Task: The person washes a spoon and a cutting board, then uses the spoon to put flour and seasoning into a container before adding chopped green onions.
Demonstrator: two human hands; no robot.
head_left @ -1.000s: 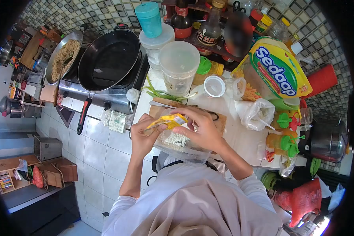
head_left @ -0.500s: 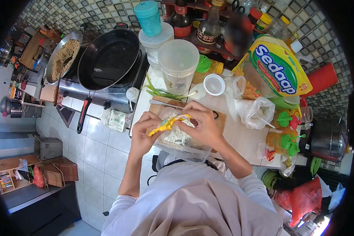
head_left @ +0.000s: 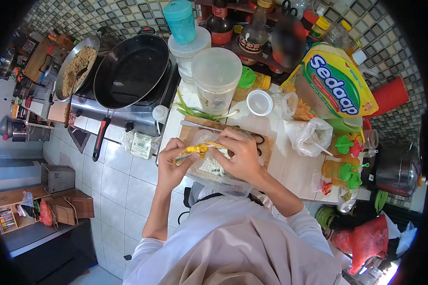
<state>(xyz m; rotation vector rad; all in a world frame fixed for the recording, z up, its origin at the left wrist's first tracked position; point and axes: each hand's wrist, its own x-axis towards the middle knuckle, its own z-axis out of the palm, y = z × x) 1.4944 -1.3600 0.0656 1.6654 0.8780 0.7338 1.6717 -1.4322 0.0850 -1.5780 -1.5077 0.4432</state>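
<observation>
A small yellow packet (head_left: 196, 149) is pinched between my two hands, crumpled across its middle. My left hand (head_left: 172, 164) grips its left end. The other end is in the fingers of my right hand (head_left: 239, 153). Right below lies white flour (head_left: 211, 167) in a clear plastic container (head_left: 214, 184) near my waist. Under it, a wooden cutting board (head_left: 267, 151) shows at the sides. Dark-handled scissors (head_left: 258, 138) lie on the board beside my right hand, partly hidden. A metal utensil handle (head_left: 195, 124) rests along the board's far edge.
Spring onions (head_left: 209, 115) lie beyond the board, near a tall clear canister (head_left: 216, 78). At left, a black frying pan (head_left: 131, 71) sits on the stove, its handle (head_left: 101, 140) jutting over the edge. A white plastic bag (head_left: 310, 137) and green-lidded jars (head_left: 336, 168) stand at right.
The yellow packet has gone from a slanted, flatter shape to a more level, bunched one. My right hand has dropped slightly, and more of the scissors shows.
</observation>
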